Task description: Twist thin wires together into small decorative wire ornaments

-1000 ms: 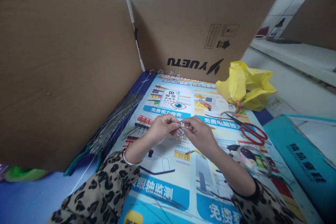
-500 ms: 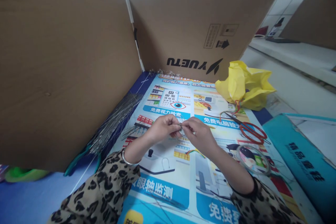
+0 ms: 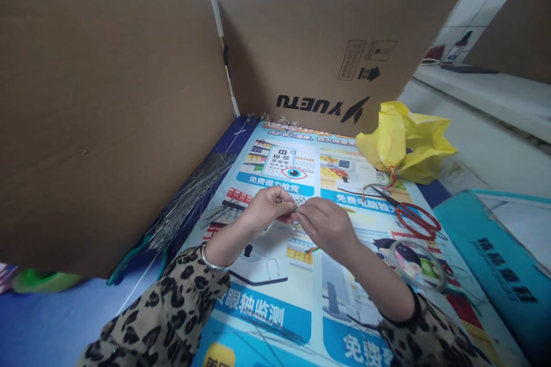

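Observation:
My left hand (image 3: 272, 206) and my right hand (image 3: 325, 222) meet above the printed poster (image 3: 275, 350). Both are closed, thumbs and fingers pinched together at the tips. Between them is a small piece of thin wire (image 3: 298, 199), glinting faintly; most of it is hidden by the fingers. To the left lies a bundle of thin metal wires (image 3: 185, 200). More loose wires (image 3: 262, 330) are spread on the poster near my forearms. Right of my right hand lie red-handled scissors (image 3: 416, 219) and a roll of clear tape (image 3: 417, 264).
Tall cardboard panels (image 3: 112, 109) stand at the left and back. Crumpled yellow paper (image 3: 400, 140) sits at the back right, with coloured strings (image 3: 391, 178) before it. A teal box (image 3: 491, 264) stands at the right. Teal pliers-like handles (image 3: 129, 261) lie under the wire bundle.
My right hand has turned slightly, its fingers now folded closer against the left fingertips. The left hand stays nearly in place. The whole view has shifted a little.

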Action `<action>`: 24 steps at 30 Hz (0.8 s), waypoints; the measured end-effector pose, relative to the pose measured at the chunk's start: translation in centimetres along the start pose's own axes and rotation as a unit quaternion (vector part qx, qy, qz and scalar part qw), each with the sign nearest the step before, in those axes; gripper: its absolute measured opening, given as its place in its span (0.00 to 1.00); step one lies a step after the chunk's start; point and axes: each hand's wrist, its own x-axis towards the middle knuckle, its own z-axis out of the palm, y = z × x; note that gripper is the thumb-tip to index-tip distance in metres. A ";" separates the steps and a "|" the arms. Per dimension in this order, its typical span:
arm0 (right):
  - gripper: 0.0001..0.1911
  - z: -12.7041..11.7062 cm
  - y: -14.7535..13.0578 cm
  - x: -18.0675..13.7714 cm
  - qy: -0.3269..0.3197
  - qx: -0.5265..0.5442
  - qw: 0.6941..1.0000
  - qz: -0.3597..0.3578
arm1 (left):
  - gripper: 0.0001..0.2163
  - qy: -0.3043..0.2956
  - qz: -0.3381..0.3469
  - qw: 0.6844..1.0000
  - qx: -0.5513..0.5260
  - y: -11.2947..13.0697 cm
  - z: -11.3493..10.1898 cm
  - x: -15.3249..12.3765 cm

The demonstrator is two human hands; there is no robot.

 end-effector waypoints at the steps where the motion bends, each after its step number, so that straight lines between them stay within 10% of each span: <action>1: 0.07 -0.1 0.1 0.0 0.001 -0.001 1.000 -0.008 | 0.11 -0.003 -0.004 1.000 -0.002 0.0 -0.1 0.0; 24: 0.08 0.9 1.0 -0.2 0.041 0.145 0.985 0.085 | 0.06 -0.011 0.087 0.984 0.153 -0.9 -1.4 1.0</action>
